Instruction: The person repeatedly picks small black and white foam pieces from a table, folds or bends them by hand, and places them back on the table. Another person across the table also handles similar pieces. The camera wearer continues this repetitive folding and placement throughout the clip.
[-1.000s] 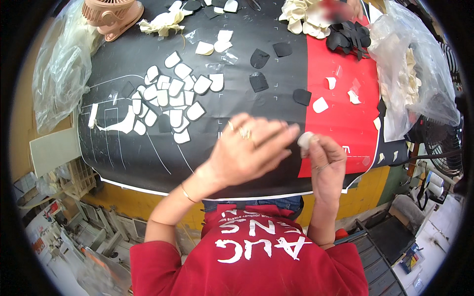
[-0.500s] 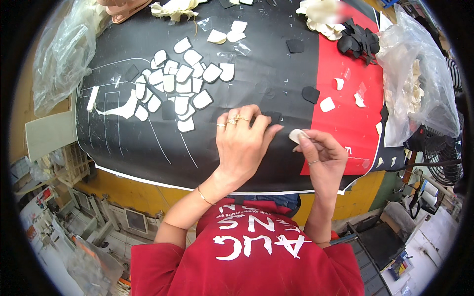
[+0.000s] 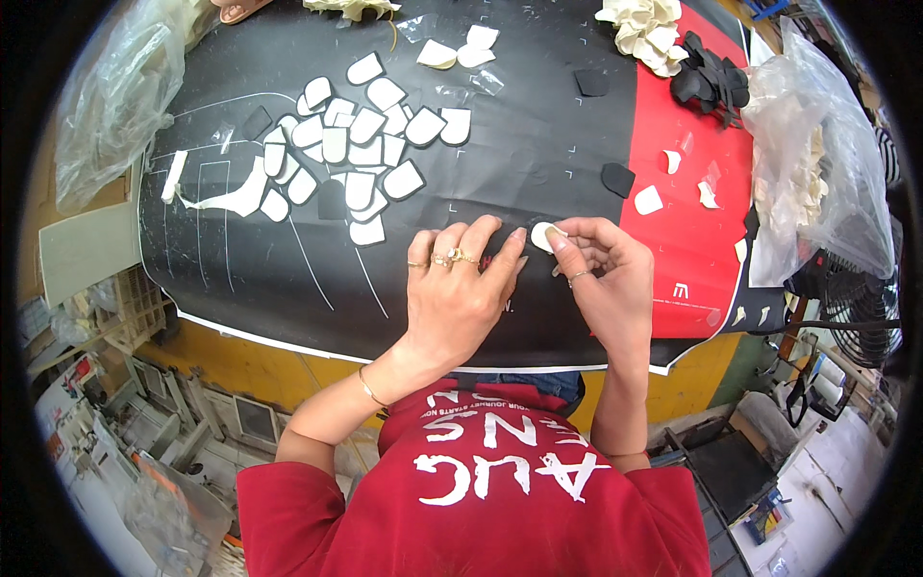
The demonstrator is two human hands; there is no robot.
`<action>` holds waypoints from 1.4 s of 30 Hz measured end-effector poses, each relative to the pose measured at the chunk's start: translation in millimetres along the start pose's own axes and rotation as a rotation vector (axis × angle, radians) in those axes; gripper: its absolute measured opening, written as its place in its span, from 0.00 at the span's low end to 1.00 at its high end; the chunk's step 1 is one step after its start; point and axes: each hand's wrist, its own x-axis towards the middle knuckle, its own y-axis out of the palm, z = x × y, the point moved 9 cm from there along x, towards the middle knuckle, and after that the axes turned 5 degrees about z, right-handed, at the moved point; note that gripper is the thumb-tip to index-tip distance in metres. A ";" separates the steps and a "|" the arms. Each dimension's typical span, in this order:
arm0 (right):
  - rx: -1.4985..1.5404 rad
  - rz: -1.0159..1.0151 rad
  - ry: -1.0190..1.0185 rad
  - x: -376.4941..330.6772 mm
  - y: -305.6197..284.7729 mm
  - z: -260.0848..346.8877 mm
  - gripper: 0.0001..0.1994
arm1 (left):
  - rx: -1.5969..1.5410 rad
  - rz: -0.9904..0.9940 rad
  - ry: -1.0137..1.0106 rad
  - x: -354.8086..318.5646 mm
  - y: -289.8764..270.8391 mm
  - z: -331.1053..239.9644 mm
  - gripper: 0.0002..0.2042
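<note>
My right hand (image 3: 611, 274) pinches a small white rounded patch (image 3: 544, 237) between thumb and fingers, just above the dark mat. A thin dark rim shows along the patch's left side; I cannot tell if it is a black patch under it. My left hand (image 3: 463, 288) lies palm down on the mat, fingers bent and somewhat apart, its index finger and thumb close beside the white patch. It visibly holds nothing. Beyond and to the left lies a loose group of white rounded patches (image 3: 365, 154), many edged in black.
A black patch (image 3: 617, 179) and a white patch (image 3: 648, 200) lie right of centre. Piles of cream pieces (image 3: 646, 34) and black pieces (image 3: 710, 79) sit at the far right. Clear plastic bags (image 3: 817, 144) flank the mat, and a fan (image 3: 854, 308) stands right.
My right hand has moved left with the white patch, bringing it beside my left hand's fingertips. My left hand has shifted slightly left, its index finger now stretched further out. The view has shifted slightly.
</note>
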 end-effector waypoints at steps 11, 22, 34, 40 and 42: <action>-0.045 0.013 0.066 9.3 2.5 1.2 0.07 | -0.077 -0.050 -0.059 -3.6 -11.2 20.5 0.14; -0.099 0.011 0.087 8.2 3.2 -0.4 0.07 | -0.089 -0.008 0.014 6.2 -1.5 3.7 0.16; -0.196 -0.130 -0.046 -1.2 3.8 14.2 0.25 | 0.128 0.064 0.093 5.5 9.6 -9.5 0.16; -0.313 -0.275 -0.067 -8.7 7.2 10.2 0.26 | 0.171 0.082 0.113 4.3 12.4 -11.8 0.15; -0.534 -0.377 -0.147 -12.8 4.5 18.8 0.24 | 0.182 0.080 0.121 4.6 11.9 -12.3 0.15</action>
